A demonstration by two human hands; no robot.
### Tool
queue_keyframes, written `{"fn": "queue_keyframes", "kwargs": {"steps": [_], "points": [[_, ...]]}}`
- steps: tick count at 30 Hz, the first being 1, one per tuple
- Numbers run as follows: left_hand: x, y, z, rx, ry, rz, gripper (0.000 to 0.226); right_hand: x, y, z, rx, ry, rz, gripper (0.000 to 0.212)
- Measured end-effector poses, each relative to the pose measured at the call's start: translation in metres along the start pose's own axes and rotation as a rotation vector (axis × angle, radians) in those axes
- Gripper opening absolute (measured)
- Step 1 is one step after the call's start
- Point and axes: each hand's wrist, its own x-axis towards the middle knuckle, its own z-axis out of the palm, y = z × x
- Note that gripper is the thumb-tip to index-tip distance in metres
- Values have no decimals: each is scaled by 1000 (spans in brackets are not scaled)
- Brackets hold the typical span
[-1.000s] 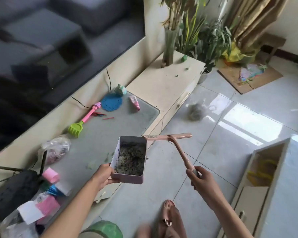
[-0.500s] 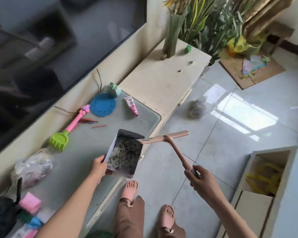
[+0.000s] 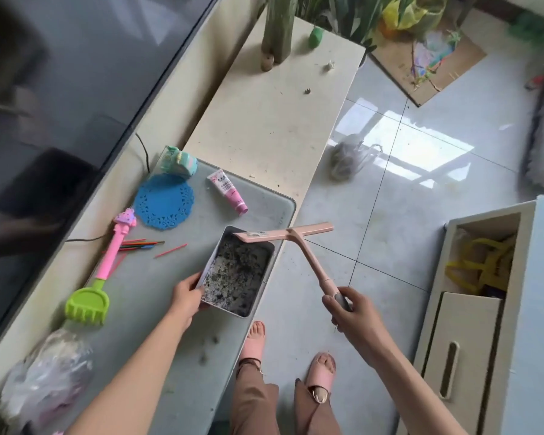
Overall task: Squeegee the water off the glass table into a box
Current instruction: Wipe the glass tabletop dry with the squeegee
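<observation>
Setting: A head-worn camera looks down on a glass tabletop (image 3: 157, 293) below a dark television screen, with a tiled floor to the right.
Left hand (image 3: 186, 296): Fingers curl round the near left corner of the box, gripping it.
Box (image 3: 237, 271): An open rectangular tin with its bottom speckled by dark wet grit. It lies at the front edge of the tabletop. Whether it rests on the glass or is held just above it cannot be told.
Right hand (image 3: 352, 312): Closed round the end of the squeegee's handle, out over the floor.
Squeegee (image 3: 283, 235): Pink and T-shaped. The left end of its blade is at the box's far rim, and the rest juts past the table's edge. The blade appears to be off the glass.
Step in hand: Probably knocking or scraping the blade clean into the box between strokes.
Next move: It likely calls for setting the blade flat on the glass and drawing it toward the front edge. The box should be held snug at that edge with its rim no higher than the glass.
Left to clear: A few small dark clumps (image 3: 208, 346) lie on the glass nearer the person. Water itself is too hard to make out.
In the way: A toy rake (image 3: 87, 304), a blue doily (image 3: 164, 200), a pink tube (image 3: 228, 191) and coloured sticks (image 3: 142, 244) lie on the far part of the glass.
</observation>
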Motion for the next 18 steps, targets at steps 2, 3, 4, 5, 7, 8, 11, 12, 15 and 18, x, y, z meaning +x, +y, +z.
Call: {"fn": "queue_keyframes", "kwargs": {"steps": [2,3,4,5,7,8,11,12,15,18], "points": [[10,-1,-2,-5,6,-2,42,4,-2,6,1,8,8,9],[14,-2,-3,-7,16,-7,42,6,-3,9,0,15,10,10],[15,-3,-4,-23,36,-15,42,6,-4,10,-11,15,6,10],[17,-3,-5,-32,52,-18,43,7,-5,12,-15,19,5,9],[18,-1,-5,-21,59,-16,45,7,-5,12,-18,32,3,9],[15,1,-5,-7,51,-14,46,5,-5,12,-22,35,0,10],[-2,14,-6,137,93,38,49,-2,-6,5,-37,55,-22,9],[-11,22,-5,229,143,77,52,-6,-7,0,-52,67,-32,8],[-46,50,9,403,210,247,52,-20,-6,-15,-83,123,-75,7],[-84,83,39,381,94,376,45,-35,-7,-37,-54,138,-93,10]]}}
